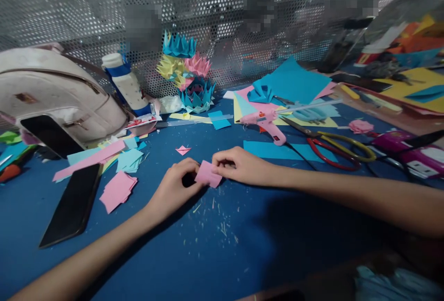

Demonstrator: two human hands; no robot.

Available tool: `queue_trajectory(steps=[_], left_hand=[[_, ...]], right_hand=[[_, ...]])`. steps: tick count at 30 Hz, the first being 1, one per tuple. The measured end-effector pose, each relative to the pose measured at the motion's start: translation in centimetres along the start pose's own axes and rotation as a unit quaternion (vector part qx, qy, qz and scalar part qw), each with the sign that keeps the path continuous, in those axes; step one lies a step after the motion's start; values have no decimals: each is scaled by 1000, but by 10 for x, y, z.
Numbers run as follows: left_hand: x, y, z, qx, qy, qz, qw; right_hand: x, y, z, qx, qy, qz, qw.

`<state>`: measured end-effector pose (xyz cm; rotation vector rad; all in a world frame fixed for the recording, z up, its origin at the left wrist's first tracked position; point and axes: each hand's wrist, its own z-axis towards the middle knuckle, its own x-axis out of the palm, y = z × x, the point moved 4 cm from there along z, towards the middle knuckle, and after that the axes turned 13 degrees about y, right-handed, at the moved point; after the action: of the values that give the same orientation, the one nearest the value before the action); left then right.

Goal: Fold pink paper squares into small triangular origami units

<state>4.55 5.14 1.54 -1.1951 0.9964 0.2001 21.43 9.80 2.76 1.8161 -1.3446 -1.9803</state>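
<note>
Across the blue bench [222, 254], the left hand [178, 181] and right hand [239, 166] pinch a small pink paper square [208, 174].

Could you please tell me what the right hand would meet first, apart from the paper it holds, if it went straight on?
Most likely the fingers of the left hand, just beyond the pink paper square that the right hand holds, though exact depth is unclear.

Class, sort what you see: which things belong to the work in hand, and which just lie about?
Likely part of the work:
pink square, gripped by left hand and right hand
pink stack
glue gun
scissors

Just lying about:
backpack
bottle
phones
</note>
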Motion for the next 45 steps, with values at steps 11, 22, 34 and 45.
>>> queue_trajectory(steps=[11,22,34,45], left_hand=[[-4,-1,-3,-12,-4,18,1000],[-2,-6,-13,148,-13,193,970],[-1,-16,-30,252,-10,289,924],[1,-15,-33,242,-21,309,919]], right_hand=[[4,6,-3,-19,-24,-159,987],[7,-2,-8,-227,-41,-245,942],[9,-6,-11,-294,-54,-252,920],[10,-11,-8,-266,-21,-243,932]])
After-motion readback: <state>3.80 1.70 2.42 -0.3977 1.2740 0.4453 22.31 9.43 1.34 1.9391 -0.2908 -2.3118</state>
